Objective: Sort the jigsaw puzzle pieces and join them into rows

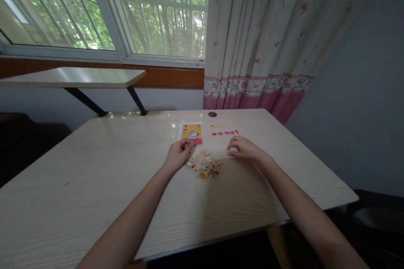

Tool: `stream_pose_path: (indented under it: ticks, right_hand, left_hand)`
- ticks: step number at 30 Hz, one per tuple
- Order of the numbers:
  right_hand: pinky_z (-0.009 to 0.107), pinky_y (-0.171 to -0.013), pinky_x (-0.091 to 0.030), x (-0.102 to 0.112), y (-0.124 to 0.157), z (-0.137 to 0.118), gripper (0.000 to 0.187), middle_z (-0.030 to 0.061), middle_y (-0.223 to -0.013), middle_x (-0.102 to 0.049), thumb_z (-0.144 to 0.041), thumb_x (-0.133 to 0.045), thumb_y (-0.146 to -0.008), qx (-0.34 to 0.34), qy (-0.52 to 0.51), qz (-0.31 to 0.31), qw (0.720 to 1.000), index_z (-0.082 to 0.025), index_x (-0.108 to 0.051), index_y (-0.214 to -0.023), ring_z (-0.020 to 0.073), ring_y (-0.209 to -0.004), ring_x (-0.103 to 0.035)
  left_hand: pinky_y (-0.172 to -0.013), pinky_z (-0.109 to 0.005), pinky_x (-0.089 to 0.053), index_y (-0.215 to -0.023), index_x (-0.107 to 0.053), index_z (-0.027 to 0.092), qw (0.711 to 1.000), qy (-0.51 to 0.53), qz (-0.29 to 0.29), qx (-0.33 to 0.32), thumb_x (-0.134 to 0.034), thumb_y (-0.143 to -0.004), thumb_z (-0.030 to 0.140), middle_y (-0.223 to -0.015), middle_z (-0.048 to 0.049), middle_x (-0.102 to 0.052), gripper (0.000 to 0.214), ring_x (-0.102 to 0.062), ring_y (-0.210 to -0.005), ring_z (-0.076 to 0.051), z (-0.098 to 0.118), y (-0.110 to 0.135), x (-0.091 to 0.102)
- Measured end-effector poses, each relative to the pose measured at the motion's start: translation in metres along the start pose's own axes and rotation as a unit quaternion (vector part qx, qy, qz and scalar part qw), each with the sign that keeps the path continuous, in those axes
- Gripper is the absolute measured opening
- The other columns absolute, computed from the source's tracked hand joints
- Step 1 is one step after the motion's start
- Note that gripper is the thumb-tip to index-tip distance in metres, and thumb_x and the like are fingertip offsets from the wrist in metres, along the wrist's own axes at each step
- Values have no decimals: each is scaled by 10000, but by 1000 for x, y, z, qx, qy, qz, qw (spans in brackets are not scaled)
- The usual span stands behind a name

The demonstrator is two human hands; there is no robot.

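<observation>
My right hand (244,148) pinches a small yellow jigsaw piece (227,151) just above the table, to the right of a loose heap of jigsaw pieces (205,164). Curled fingers bring my left hand (179,153) to the lower edge of a yellow and red picture card (191,132) with a white cartoon animal. What those fingers hold, if anything, is hidden. Beyond my right hand lies a row of red jigsaw pieces (224,133). A few yellow pieces (217,126) lie behind that row.
The pale wooden table (104,168) has a round cable hole (212,114) near its back edge. A raised shelf (94,76) on black legs stands at the back left. Behind are a barred window (160,12) and a floral curtain (252,42).
</observation>
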State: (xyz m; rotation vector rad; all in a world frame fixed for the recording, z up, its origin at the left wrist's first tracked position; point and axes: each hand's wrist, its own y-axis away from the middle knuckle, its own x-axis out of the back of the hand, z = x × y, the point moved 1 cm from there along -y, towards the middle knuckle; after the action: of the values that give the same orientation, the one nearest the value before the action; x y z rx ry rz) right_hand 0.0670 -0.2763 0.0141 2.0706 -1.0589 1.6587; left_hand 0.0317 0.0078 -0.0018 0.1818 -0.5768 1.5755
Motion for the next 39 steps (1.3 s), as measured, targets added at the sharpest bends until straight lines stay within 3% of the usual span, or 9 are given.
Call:
stream_pose_path:
  ticks: [5,9,12,15,21,30,35,39]
  right_hand:
    - [297,-790,-422,-2,-1,-1,154,56,-854,-611,-289,-607,-775,10,-4,-3,1000,-191,-683,-865,162,-834,-549]
    - [297,-799,-418,-1,-1,-1,148,53,-861,-621,-285,-615,-768,7,-1,-10,1000,-198,-685,-866,164,-846,-552]
    - [300,-807,-416,-1,-2,-2,150,56,-863,-631,-286,-617,-767,9,0,-17,1000,-194,-686,-863,167,-847,-556]
    - [306,-818,-415,-1,-2,-2,173,66,-881,-638,-303,-610,-774,17,-5,-16,1000,-183,-684,-874,172,-859,-559]
    - [319,-851,-405,6,1,-1,182,54,-881,-654,-307,-534,-827,8,-8,54,998,-184,-657,-877,165,-872,-568]
    - [302,-791,-415,8,-2,-14,194,59,-831,-669,-269,-486,-853,22,26,93,995,-172,-651,-819,163,-818,-578]
    - [297,-772,-413,4,-8,-31,172,53,-827,-666,-255,-493,-855,69,18,103,992,-176,-644,-835,155,-797,-581]
    - [286,-758,-420,-6,-12,-46,151,50,-838,-651,-262,-518,-845,83,5,167,982,-187,-640,-893,154,-811,-571]
  left_hand:
    - [-507,-227,-343,-834,-633,134,1000,-21,-9,-9,-476,-780,387,-545,20,-513,303,-472,-519,-130,3,2,0]
    - [-534,-228,-363,-837,-627,154,993,-84,-58,-63,-453,-799,324,-642,-3,-583,246,-499,-567,-132,7,5,-1]
    - [-572,-235,-379,-831,-628,173,976,-174,-97,-94,-443,-811,298,-712,-15,-613,224,-530,-625,-140,14,8,-1]
    - [-638,-252,-398,-851,-636,202,955,-257,-104,-104,-448,-825,377,-860,-32,-629,258,-566,-770,-169,25,12,-1]
    - [-640,-266,-406,-883,-636,224,924,-354,-127,-73,-494,-789,492,-941,-31,-617,318,-582,-845,-199,31,16,-2]
    - [-674,-275,-414,-867,-634,217,930,-316,-153,-111,-490,-807,380,-922,-34,-598,226,-573,-835,-191,24,13,-3]
    - [-667,-274,-419,-810,-640,189,952,-254,-142,-97,-586,-725,354,-835,-35,-614,193,-562,-768,-182,22,10,-2]
    - [-613,-252,-421,-813,-651,164,980,-146,-112,-80,-603,-714,312,-742,-26,-640,184,-551,-673,-153,30,11,-2]
